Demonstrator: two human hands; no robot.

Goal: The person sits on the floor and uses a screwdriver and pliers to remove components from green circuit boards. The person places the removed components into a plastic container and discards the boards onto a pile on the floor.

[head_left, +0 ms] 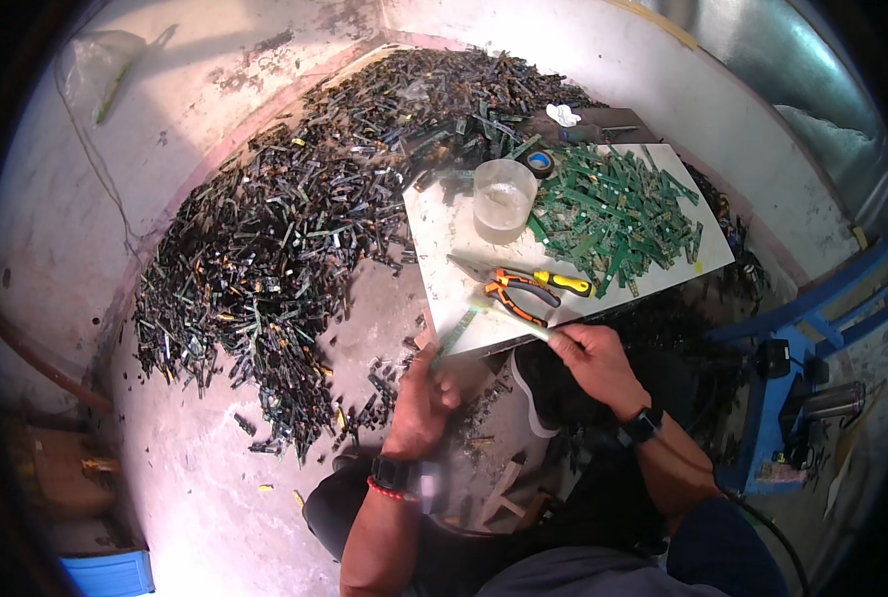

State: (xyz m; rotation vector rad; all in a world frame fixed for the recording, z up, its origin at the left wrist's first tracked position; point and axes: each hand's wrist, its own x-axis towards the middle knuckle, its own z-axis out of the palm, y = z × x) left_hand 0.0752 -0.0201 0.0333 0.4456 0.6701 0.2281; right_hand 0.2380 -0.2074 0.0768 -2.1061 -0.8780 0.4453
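Dark-toned strips (255,229), black and greenish, heaped up against the walls and spilling over bare floor. White board (439,284) in front of the heap, slightly askew, near edge toward the lap. Blue frame (758,438) off to the right. Pile of green strips (613,214) on the board's right half. Left hand (419,403) and right hand (598,368) apart, both at the board's near edge, each closed on something. Translucent plastic cup (504,204) just left of the green pile. Orange-and-black pliers (514,289) lying below the cup. Pale-green stick (519,320) pinched in right fingers, pointing left. Narrow green strip (454,334) gripped in left fingers, far end close to the stick's tip; cannot tell if touching. Yellow-and-black tool handle (563,283) beside the pliers. Blue tape roll (540,162) behind the cup.
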